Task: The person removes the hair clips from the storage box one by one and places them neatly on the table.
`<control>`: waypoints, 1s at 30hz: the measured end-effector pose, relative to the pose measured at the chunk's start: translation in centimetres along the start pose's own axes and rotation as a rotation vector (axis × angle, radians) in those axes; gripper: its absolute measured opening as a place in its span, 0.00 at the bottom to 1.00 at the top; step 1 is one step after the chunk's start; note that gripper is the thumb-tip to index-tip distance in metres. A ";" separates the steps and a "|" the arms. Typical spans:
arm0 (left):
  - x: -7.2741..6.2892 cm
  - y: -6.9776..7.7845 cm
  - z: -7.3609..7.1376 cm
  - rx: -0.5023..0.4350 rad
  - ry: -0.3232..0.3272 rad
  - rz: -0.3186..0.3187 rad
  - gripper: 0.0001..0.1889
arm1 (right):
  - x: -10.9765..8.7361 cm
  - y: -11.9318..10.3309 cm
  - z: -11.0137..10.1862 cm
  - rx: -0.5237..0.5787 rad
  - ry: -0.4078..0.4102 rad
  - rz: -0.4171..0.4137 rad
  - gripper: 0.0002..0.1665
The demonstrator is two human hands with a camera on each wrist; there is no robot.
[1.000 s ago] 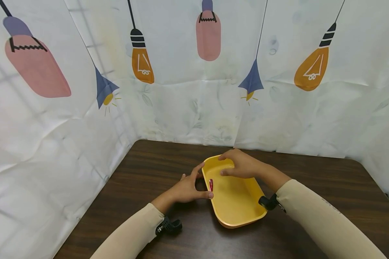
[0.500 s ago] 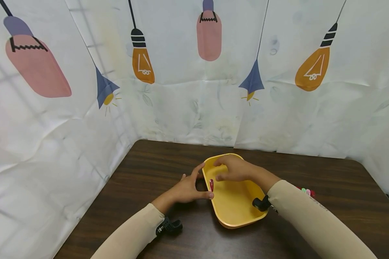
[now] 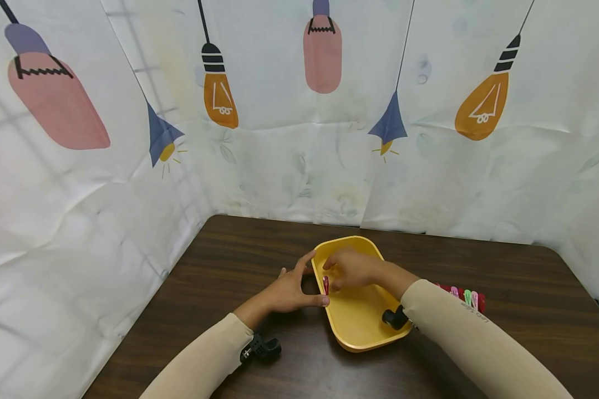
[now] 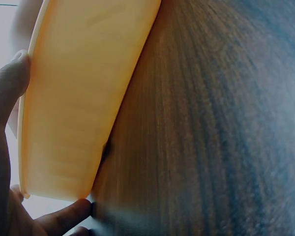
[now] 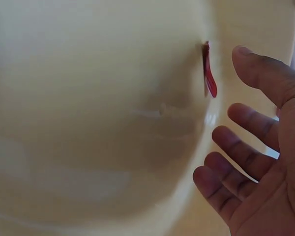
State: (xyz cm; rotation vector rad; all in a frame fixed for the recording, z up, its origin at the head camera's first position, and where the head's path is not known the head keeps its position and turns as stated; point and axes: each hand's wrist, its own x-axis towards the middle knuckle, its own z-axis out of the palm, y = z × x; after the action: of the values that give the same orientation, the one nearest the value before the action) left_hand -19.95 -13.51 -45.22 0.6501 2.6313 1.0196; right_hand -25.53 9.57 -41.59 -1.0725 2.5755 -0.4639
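Note:
A deep yellow tray [image 3: 359, 327] with rounded corners stands on the dark table. My left hand [image 3: 288, 291] holds its left side; the thumb lies on the rim [image 4: 25, 123] and other fingers touch the outer wall near one end. Inside, against the left wall, a small red hair clip [image 3: 326, 285] stands on edge. My right hand [image 3: 356, 269] is over the tray, its fingers relaxed and slightly bent. In the right wrist view the thumb and fingertips [image 5: 243, 50] are just beside the red clip [image 5: 211, 78], apart from it, with nothing held.
A red card [image 3: 481, 302] with several pink and green hair clips [image 3: 467, 297] lies on the table to the right, partly behind the right sleeve [image 3: 459, 327]. A printed white curtain [image 3: 279, 172] hangs behind the table and along its left side.
My right hand has moved left and down into the tray, closer to the red hair clip. Its forearm has uncovered more of the card of clips. My left hand has stayed put.

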 end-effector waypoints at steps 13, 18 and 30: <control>-0.1 0.1 0.0 -0.005 0.000 0.008 0.62 | 0.3 -0.2 1.0 -0.062 -0.021 0.008 0.23; -0.1 0.0 0.0 -0.012 0.001 0.009 0.62 | 0.3 -0.5 1.2 -0.058 -0.025 0.034 0.23; 0.0 0.0 0.0 -0.014 -0.003 0.003 0.62 | 0.7 -0.5 1.8 -0.085 0.001 0.035 0.25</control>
State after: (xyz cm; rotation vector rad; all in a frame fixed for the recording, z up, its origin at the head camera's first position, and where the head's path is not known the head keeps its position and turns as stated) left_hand -19.92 -13.51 -45.20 0.6522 2.6194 1.0355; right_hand -24.97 8.46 -43.10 -1.0531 2.6315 -0.3494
